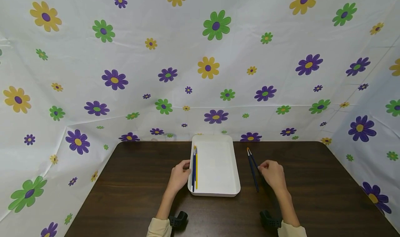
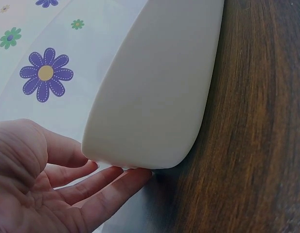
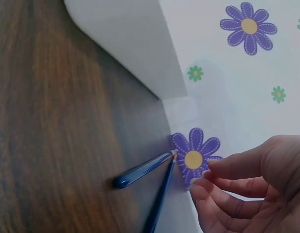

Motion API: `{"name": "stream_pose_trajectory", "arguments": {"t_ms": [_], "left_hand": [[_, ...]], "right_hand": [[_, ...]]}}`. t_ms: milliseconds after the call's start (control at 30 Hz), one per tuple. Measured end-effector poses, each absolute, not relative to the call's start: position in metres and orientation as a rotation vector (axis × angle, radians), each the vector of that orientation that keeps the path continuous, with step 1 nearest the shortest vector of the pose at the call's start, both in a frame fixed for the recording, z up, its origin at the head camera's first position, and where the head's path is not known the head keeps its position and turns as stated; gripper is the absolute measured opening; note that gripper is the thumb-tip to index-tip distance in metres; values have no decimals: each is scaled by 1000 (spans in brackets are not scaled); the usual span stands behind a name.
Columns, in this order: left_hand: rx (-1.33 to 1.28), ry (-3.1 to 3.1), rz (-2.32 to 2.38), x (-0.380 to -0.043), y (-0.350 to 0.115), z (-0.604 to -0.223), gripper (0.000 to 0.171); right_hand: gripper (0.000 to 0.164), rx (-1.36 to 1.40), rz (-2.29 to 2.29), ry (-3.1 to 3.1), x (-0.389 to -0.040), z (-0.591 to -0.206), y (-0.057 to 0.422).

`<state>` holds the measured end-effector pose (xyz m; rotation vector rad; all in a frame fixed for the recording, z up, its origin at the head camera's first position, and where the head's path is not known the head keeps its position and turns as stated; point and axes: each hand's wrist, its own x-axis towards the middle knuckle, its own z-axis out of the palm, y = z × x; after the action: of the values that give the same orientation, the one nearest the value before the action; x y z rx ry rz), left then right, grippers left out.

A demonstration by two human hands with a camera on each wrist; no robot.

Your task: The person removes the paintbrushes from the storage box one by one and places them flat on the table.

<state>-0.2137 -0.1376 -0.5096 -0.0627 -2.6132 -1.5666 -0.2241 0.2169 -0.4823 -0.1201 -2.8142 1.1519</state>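
Note:
A shallow white tray [image 1: 217, 165] stands at the middle of the table, with blue-handled paintbrushes [image 1: 194, 169] and a yellow-handled paintbrush [image 1: 196, 171] along its left side. At that side my left hand [image 1: 180, 176] holds the tray, thumb at the rim and fingers against the outer wall, as the left wrist view shows. To the tray's right, two dark blue paintbrushes [image 1: 252, 171] lie in a narrow V, their tips together at the far end. My right hand [image 1: 273, 174] is beside the right-hand one, fingers bent and thumb near the index finger; nothing shows between them in the right wrist view.
The dark wooden table [image 1: 134, 188] meets a white flowered cloth [image 1: 187, 73] at its back and sides. Black straps with camera mounts [image 1: 178, 220] sit on both wrists. The tray's far end reaches the table's back edge.

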Motion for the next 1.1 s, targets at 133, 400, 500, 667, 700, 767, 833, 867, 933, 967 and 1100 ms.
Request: {"name": "stream_pose_trajectory", "arguments": {"t_ms": [133, 400, 500, 667, 700, 767, 833, 867, 933, 967, 1100], "left_hand": [[-57, -2612, -1566, -214, -138, -510, 37], [-58, -2609, -1554, -213, -138, -510, 37], [-61, -2610, -1554, -214, -138, -510, 37], [-61, -2613, -1559, -214, -138, -511, 37], [-62, -2612, -1559, -214, -138, -511, 37], [-64, -2609, -1557, -214, -137, -511, 37], [-68, -2605, -1555, -214, -137, -511, 37], [-68, -2603, -1555, -213, -137, -511, 37], [-69, -2602, -1555, -213, -137, -510, 37], [-67, -2602, -1557, -213, -137, -510, 37], [-60, -2603, -1561, -214, -137, -510, 36]], "right_hand": [[15, -121, 1176, -2800, -222, -476, 213], [16, -46, 1152, -2770, -215, -459, 201], [15, -8, 1154, -2748, -212, -451, 193], [13, 56, 1160, -2706, -207, -444, 178], [12, 67, 1158, -2699, -206, -443, 174], [10, 89, 1159, -2682, -204, -442, 168], [8, 109, 1150, -2662, -203, -441, 162], [7, 118, 1147, -2653, -202, -441, 160], [5, 139, 1140, -2637, -201, -440, 154], [5, 149, 1135, -2631, -201, -440, 151], [5, 182, 1118, -2618, -200, -441, 140]]}}
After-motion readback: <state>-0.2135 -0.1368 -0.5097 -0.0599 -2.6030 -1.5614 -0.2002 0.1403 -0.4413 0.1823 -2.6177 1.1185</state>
